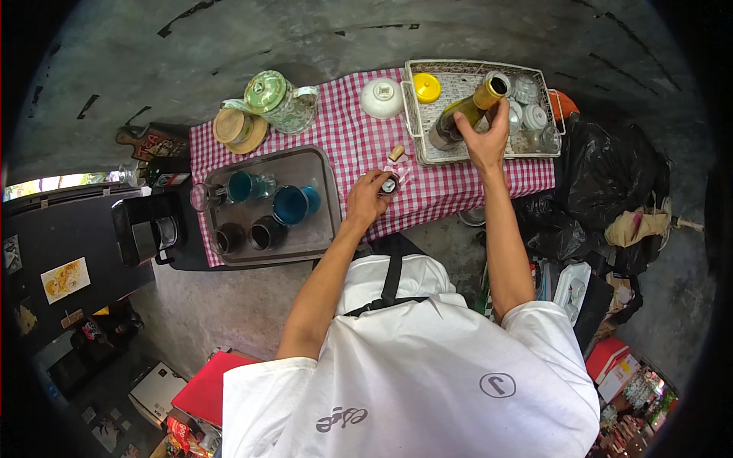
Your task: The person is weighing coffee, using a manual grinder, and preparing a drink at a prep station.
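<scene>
My right hand (488,131) grips a green glass bottle (471,113) with yellow foil round its open neck. The bottle leans over the left part of a white wicker tray (424,157). Down on the red checked tablecloth (343,114), my left hand (367,196) has its fingers round a small dark round container (389,184) with something pale inside; what it is, I cannot tell. A cork (396,152) lies just beyond that hand. Glass jars (535,117) and a yellow lid (426,87) sit in the wicker tray, beside an upturned white bowl (382,98).
At the left, a brown tray (329,200) carries blue and dark glasses (290,204). Behind it stand a green enamel pitcher (282,103) and a wooden-lidded jar (232,127). Black plastic bags (607,172) lie right of the table. A black appliance (143,229) is at far left.
</scene>
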Demonstrator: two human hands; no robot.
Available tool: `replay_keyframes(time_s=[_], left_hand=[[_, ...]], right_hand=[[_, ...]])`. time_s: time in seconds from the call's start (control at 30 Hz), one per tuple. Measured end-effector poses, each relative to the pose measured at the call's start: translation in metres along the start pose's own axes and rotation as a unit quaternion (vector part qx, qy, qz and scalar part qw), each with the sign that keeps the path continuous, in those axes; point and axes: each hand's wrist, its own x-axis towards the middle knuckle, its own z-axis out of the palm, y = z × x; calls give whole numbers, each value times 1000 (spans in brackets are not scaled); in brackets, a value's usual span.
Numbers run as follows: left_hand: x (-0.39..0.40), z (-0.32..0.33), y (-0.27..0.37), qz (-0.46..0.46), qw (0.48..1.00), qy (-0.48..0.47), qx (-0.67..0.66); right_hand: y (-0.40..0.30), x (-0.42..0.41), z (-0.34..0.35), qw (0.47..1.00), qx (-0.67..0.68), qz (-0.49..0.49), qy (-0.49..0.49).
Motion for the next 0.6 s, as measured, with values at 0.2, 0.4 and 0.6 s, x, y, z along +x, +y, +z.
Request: replay_keyframes(time_s=[0.2, 0.4, 0.6], left_hand=[[2, -3, -3, 35, 999, 9, -36], [-6, -11, -1, 69, 996, 43, -49], [-20, -50, 30, 95, 985, 104, -98]], right_hand=[[-10, -47, -2, 981, -107, -97, 132], [-10, -131, 16, 966, -220, -75, 117], [-15, -171, 37, 988, -119, -7, -94]])
